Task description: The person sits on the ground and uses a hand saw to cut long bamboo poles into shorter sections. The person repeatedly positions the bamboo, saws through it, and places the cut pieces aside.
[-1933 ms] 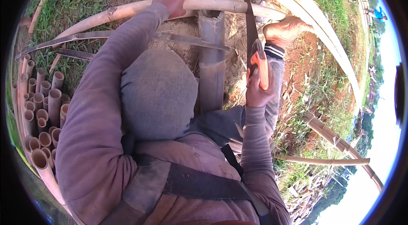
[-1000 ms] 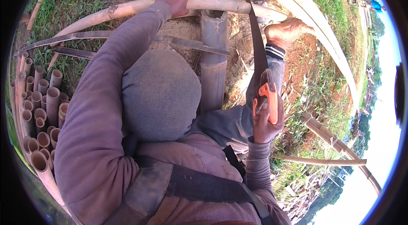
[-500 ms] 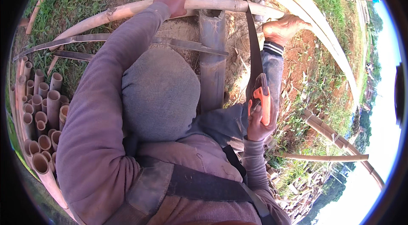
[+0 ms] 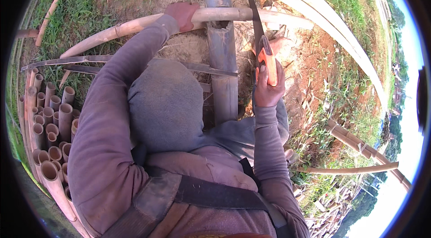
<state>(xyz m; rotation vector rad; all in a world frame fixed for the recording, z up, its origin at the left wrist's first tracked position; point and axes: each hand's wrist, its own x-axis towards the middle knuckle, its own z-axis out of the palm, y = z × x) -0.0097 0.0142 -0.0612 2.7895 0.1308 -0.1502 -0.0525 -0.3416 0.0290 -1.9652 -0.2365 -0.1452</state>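
Note:
My left hand [image 4: 182, 15] is wrapped around a pale, curved bamboo pole [image 4: 224, 14]. The pole lies across a thick, grey bamboo trunk [image 4: 221, 54] with a hole in its upper side. In my right hand [image 4: 270, 89] is a handsaw [image 4: 255, 20], gripped by its orange handle. Its dark, tapering blade crosses the pole just right of the trunk, tip pointing away from me. My bare foot [image 4: 280, 46] is beside the saw handle, below the pole's right end, partly hidden by the saw and hand.
Cut bamboo tubes [image 4: 53, 128] stand bundled at the left. Dark split strips [image 4: 85, 60] run under my left arm to the trunk. Long pale bamboo poles [image 4: 323, 11] arch along the right. Thinner poles [image 4: 350, 170] cross at the lower right, near scattered offcuts [image 4: 330, 206].
My right hand has pushed the saw forward, so more blade extends beyond the pole. My left hand keeps its hold on the pole. The whole view has shifted slightly.

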